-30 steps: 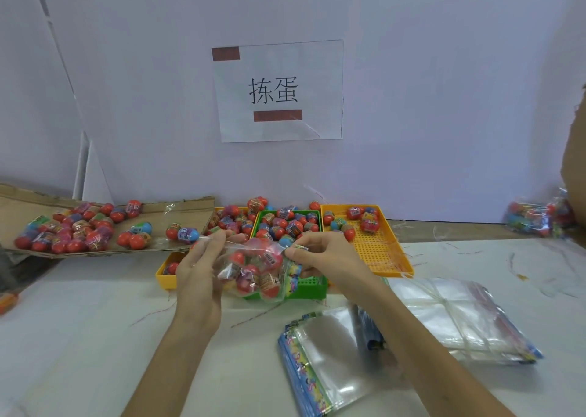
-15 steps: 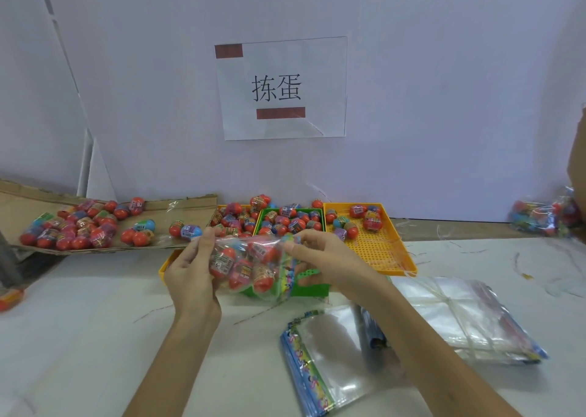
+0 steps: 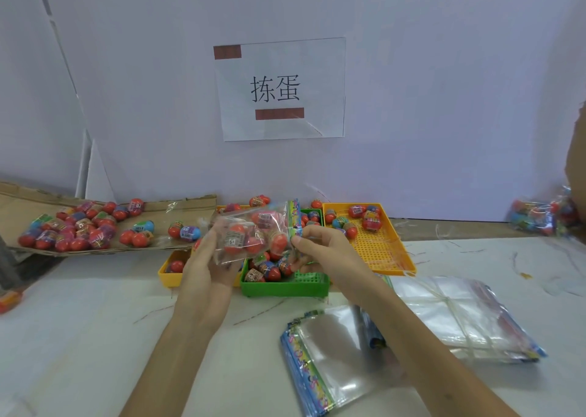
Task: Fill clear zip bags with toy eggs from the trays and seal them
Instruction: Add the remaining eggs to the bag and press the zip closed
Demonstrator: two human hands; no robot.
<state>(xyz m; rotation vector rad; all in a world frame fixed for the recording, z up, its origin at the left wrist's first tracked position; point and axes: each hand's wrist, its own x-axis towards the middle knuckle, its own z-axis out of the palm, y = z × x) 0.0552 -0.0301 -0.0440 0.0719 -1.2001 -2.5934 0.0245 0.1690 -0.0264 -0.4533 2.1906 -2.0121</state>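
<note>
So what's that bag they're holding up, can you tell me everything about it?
The bag is thin, clear, crinkly plastic with a colourful printed strip along its right end. It bulges with toy eggs, mostly red, some with labels. It is held sideways above the green tray. The left hand grips its left end; the right hand pinches the strip end. Whether it is sealed cannot be told.

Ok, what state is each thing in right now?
filled bag: held in the air, eggs inside; whether it is sealed cannot be told.
left hand: holds the bag's left end.
right hand: pinches the bag's zip strip.
green tray: partly full of eggs.
right yellow tray: a few eggs at its far end.
empty bags: flat in a stack, unfilled.
</note>
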